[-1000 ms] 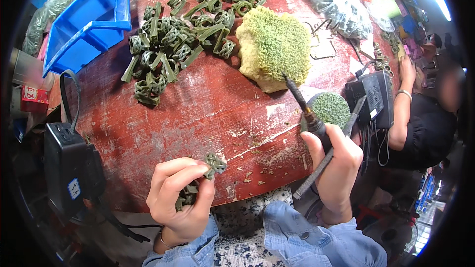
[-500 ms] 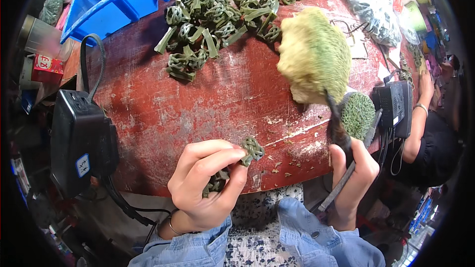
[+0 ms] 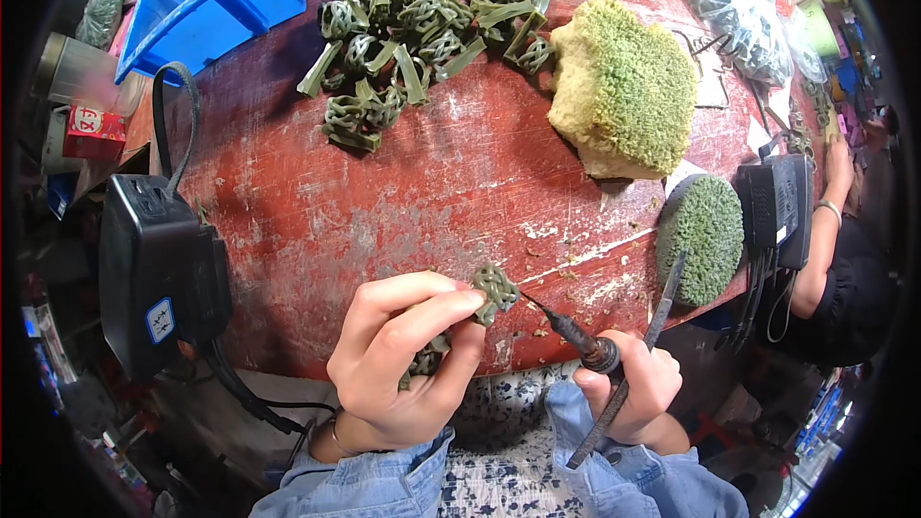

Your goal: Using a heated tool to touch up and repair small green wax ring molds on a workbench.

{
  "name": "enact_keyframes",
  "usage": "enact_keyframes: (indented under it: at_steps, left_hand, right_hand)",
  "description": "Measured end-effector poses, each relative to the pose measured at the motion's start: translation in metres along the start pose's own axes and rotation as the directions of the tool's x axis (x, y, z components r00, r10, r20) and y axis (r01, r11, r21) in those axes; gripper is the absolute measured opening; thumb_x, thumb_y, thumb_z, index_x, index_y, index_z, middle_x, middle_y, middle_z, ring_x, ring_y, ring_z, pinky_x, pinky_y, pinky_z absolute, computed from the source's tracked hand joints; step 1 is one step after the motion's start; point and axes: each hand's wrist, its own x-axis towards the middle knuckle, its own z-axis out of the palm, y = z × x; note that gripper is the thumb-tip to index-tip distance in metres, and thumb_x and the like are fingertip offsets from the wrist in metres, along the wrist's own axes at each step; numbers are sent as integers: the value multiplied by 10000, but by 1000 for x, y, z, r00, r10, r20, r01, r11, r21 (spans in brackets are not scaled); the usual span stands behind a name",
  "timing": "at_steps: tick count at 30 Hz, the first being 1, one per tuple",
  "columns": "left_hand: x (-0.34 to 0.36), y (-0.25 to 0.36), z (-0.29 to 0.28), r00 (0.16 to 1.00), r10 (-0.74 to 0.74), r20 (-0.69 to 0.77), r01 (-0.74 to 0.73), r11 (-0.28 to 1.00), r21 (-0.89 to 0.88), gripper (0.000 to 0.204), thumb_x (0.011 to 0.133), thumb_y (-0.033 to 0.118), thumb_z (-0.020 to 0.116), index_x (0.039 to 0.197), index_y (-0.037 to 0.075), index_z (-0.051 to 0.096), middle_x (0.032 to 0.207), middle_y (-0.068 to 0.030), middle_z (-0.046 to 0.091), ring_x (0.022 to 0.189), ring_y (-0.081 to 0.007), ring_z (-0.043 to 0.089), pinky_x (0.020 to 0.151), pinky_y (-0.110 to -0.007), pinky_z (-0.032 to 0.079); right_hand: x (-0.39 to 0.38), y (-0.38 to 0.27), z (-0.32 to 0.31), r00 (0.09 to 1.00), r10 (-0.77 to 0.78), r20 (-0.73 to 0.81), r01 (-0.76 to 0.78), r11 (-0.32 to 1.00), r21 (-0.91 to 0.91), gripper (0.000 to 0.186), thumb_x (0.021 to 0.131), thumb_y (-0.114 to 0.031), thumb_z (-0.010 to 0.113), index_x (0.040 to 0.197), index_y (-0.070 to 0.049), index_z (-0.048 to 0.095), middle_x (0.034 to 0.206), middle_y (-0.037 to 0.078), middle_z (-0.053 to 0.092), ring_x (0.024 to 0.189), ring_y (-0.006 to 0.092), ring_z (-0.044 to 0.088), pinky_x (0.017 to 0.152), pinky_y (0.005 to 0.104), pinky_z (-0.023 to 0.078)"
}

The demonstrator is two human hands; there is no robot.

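Observation:
My left hand [image 3: 408,350] is closed, pinching a small dark-green openwork piece [image 3: 495,294] between thumb and fingertips. Another green piece [image 3: 429,363] sits in its palm, partly covered by the fingers. Closed round a soldering iron [image 3: 587,343] with a dark handle, my right hand [image 3: 641,386] points its thin tip at the pinched piece; whether they touch I cannot tell. A long flat grey metal tool, like a file [image 3: 624,393], also lies between the right fingers. Its far end overlaps the round green scouring pad [image 3: 708,240]. Beyond that pad rests a yellow-green sponge [image 3: 624,86].
A pile of similar green openwork pieces [image 3: 413,29] lies at the back of the worn red table [image 3: 288,230]. Blue bins [image 3: 225,5] stand back left. Black boxes with cables flank me, left [image 3: 153,269] and right [image 3: 772,206]. Another person's arm [image 3: 823,240] is at far right.
My right hand has swung left from the sponge, bringing the iron's tip up beside the pinched piece. The sponge, blurred before, now looks still. My left hand has barely moved.

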Motion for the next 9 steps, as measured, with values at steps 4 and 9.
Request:
enact_keyframes:
  at_steps: [4, 9]
  left_hand:
    - [0, -3, -3, 1000, 22, 8, -22, 1000, 10, 301, 588, -111, 628, 859, 12, 582, 833, -117, 554, 714, -193, 569, 609, -267, 477]
    - [0, -4, -3, 1000, 25, 14, -25, 1000, 10, 323, 593, -111, 649, 888, 12, 602, 854, -112, 556, 718, -194, 583, 594, -257, 491]
  right_hand:
    - [2, 1, 1, 1000, -7, -10, 7, 1000, 30, 399, 705, -382, 677, 785, -7, 567, 500, 27, 466, 389, 159, 480, 364, 254, 376]
    - [3, 1, 0, 1000, -3, 22, 2, 1000, 22, 410, 696, -396, 679, 783, -11, 566, 503, 28, 474, 391, 160, 487, 367, 255, 383]
